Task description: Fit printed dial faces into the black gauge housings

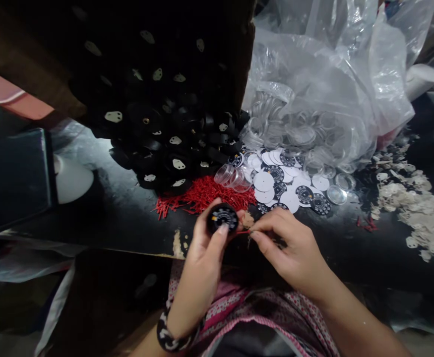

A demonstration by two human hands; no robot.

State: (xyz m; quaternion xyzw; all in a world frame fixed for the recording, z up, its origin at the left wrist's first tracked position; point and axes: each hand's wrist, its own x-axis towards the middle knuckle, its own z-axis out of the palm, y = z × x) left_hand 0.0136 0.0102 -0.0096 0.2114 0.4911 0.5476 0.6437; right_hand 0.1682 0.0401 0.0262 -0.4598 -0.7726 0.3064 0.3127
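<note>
My left hand [202, 250] is wrapped round a small black round gauge [222, 214], with the thumb resting on its dial of white marks. My right hand [293, 245] is closed in a pinch beside it, gripping a thin red pointer [243, 232] at its fingertips. Just beyond the hands lies a heap of red pointers [202, 196]. Right of that heap, black-and-white printed dial discs [304, 194] are spread out, some showing their plain white backs.
Clear round covers [302, 133] spill from a plastic bag [328, 64]. Black round cases [146, 119] fill a dark box at the back left. Pale small plates [417, 198] are scattered at right. A dark screen-like panel [16, 178] leans at left, beside a white object [73, 181].
</note>
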